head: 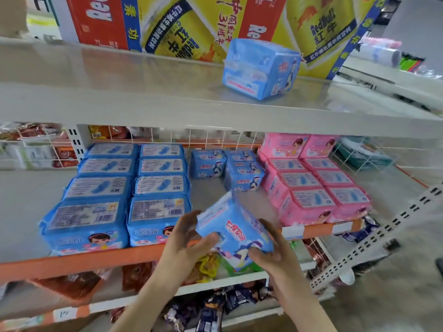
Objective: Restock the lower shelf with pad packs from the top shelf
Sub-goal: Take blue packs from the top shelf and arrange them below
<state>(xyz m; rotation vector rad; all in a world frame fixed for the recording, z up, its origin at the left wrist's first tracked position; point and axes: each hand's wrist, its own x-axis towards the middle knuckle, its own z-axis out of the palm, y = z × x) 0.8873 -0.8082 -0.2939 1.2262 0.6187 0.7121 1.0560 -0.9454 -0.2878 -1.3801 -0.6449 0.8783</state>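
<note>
Both hands hold a blue pad pack at the front of the lower shelf.

The top shelf (119, 97) spans the upper frame, with drink cartons (182, 22) along its back and one blue pack (260, 68) standing at upper right. The lower shelf (96, 258) crosses the middle, carrying large blue packs (115, 197) at left, small blue packs (227, 167) in the centre and pink packs (314, 185) at right. At lower centre, the tilted held pack (233, 230) is clamped between the left hand (189, 238) and the right hand (271, 250), just in front of the shelf's orange edge.
</note>
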